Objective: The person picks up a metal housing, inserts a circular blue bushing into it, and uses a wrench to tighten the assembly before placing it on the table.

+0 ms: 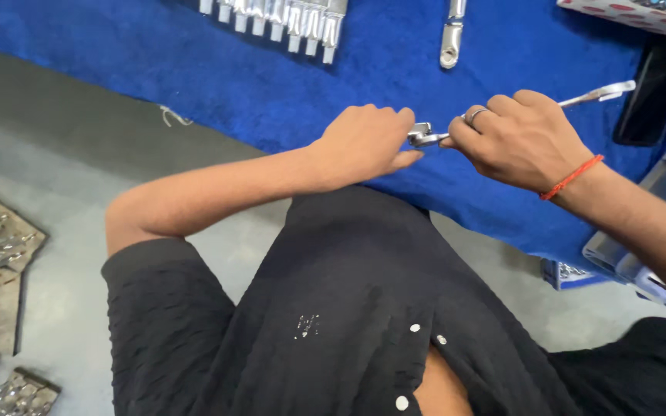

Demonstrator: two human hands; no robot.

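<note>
Both hands (364,142) (518,139) grip metal tool (425,137) w/ fingers over blue cloth (271,85).

Open blue cloth (217,73) is left to the left of the left hand (364,141), and room to pass is found there up to the row of sockets (275,19) lying at the far edge. The far middle is blocked only by a chrome tool (450,35). Between that tool and the right hand (518,139) a bare gap is kept. To the right, the way is closed by a black slab (653,88) and grey trays (641,231), with a patterned box (641,14) at the far corner.
</note>
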